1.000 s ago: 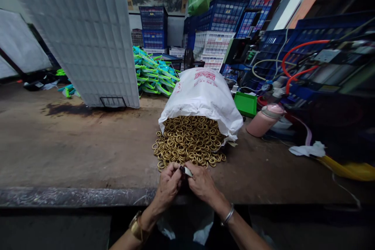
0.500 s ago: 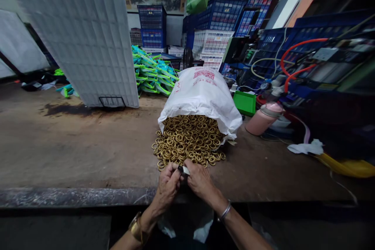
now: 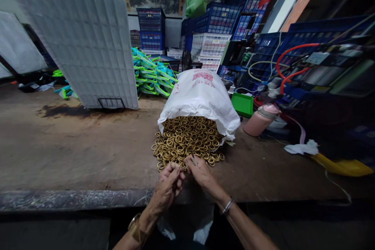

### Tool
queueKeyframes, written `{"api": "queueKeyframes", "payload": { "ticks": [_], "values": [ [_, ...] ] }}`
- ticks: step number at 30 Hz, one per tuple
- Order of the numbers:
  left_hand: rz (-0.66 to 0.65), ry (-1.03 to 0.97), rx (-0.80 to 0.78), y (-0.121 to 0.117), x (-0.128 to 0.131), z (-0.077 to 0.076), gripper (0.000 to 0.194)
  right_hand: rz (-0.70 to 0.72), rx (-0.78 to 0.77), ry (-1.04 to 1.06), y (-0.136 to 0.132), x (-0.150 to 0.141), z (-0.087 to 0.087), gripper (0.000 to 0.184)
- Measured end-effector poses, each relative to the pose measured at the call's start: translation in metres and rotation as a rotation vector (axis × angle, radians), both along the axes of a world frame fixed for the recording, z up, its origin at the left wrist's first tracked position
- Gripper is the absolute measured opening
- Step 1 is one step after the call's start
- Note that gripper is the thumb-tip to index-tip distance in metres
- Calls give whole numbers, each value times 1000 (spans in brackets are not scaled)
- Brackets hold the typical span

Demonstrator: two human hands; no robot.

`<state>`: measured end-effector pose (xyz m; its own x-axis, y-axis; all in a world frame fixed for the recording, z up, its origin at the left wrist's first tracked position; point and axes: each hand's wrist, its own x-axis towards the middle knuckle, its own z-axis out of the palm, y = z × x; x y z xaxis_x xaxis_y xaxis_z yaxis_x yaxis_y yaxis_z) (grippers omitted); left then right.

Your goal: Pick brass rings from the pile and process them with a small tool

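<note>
Many brass-coloured rings (image 3: 187,137) spill from the mouth of a white woven sack (image 3: 196,95) onto the table. At the near edge of this heap, my left hand (image 3: 169,183) is closed in a pinch; what sits between its fingertips is too small to make out, with rings just beyond. My right hand (image 3: 202,172) is closed close beside it, at the front of the rings. A small slim tool (image 3: 194,160), pale with a dark end, shows between its thumb and fingers; its exact kind is unclear.
A white quilted panel (image 3: 84,47) stands upright at left. Behind the sack lie green and blue packets (image 3: 154,74) and stacked crates (image 3: 211,45). To the right are a green tray (image 3: 242,104), a pink bottle (image 3: 260,120) and red hoses (image 3: 278,60). The table's front edge (image 3: 73,199) runs nearby.
The slim tool has swung from pointing at my left hand to pointing up and away within my right hand. My right hand has shifted slightly forward; the rings and sack stay put.
</note>
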<state>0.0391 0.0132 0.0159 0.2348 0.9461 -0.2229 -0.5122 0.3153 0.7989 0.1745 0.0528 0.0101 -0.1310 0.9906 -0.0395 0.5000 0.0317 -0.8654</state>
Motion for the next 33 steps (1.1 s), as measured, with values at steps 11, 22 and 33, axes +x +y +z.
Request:
{"api": "queueKeyframes", "payload": {
  "ticks": [11,22,33],
  "values": [
    [53,-15,-131,0,-4,-4,34,41,-98,320,-9,-16,-3,18],
    [27,60,-65,-2,-4,-7,32,108,210,-13,-16,-14,13,20],
    [248,594,407,-4,-5,-12,14,72,56,35,-14,-19,11,28]
  ]
}}
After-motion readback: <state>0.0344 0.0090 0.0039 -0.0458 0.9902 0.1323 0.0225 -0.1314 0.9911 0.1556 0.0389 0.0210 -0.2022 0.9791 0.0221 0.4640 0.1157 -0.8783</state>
